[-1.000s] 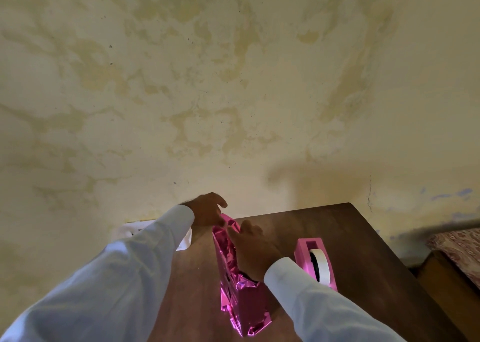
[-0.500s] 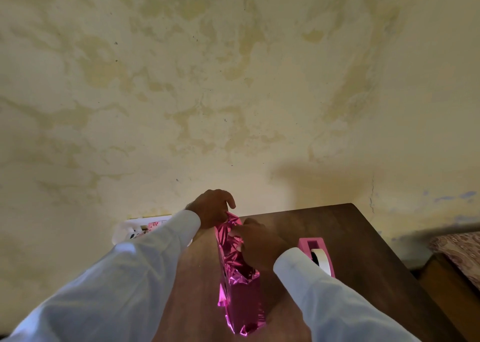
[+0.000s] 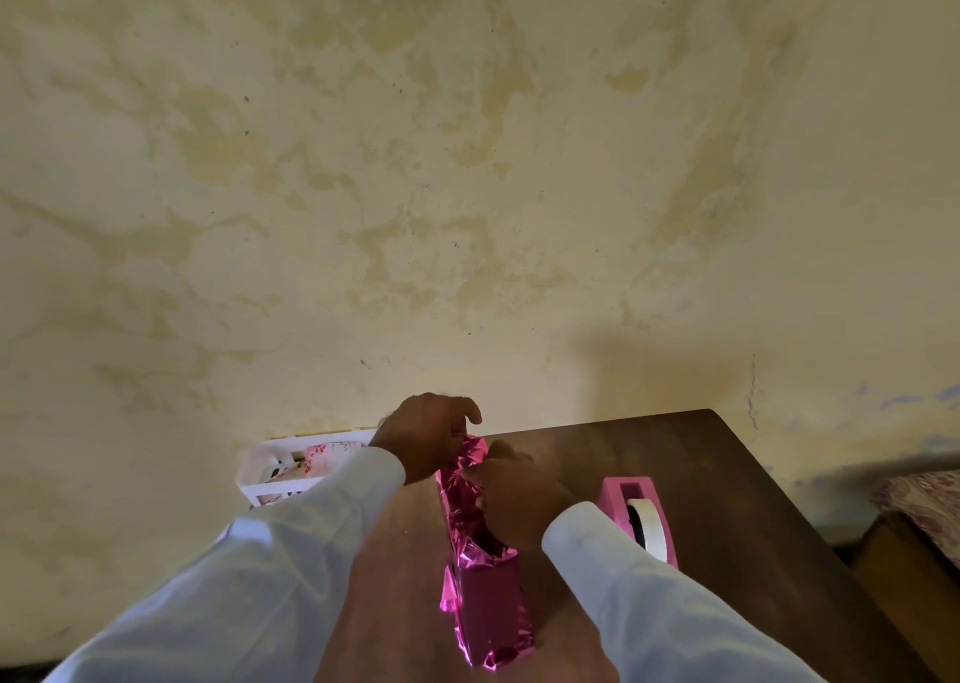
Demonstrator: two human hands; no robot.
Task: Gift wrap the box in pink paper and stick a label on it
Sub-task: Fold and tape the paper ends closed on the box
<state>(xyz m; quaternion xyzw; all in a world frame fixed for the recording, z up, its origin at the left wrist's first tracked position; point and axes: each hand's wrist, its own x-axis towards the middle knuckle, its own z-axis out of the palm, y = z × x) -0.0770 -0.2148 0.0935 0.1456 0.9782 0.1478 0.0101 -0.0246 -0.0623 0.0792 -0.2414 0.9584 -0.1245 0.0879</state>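
A box wrapped in shiny pink paper (image 3: 485, 594) stands on end on the dark wooden table (image 3: 727, 526), in the lower middle of the head view. Its top end is loose, crumpled paper. My left hand (image 3: 423, 435) grips that crumpled paper from the far left side. My right hand (image 3: 514, 495) pinches the same paper from the right, its fingers curled into the folds. Both arms wear white sleeves. No label shows on the box.
A pink tape dispenser (image 3: 641, 519) with a white tape roll stands just right of the box. A white basket (image 3: 291, 469) holding patterned items sits at the table's far left edge by the stained wall. A brown piece of furniture with patterned fabric (image 3: 930, 516) stands at right.
My left hand has closed on the paper's top end, and my right hand has moved up to pinch it. The box now stands straighter.
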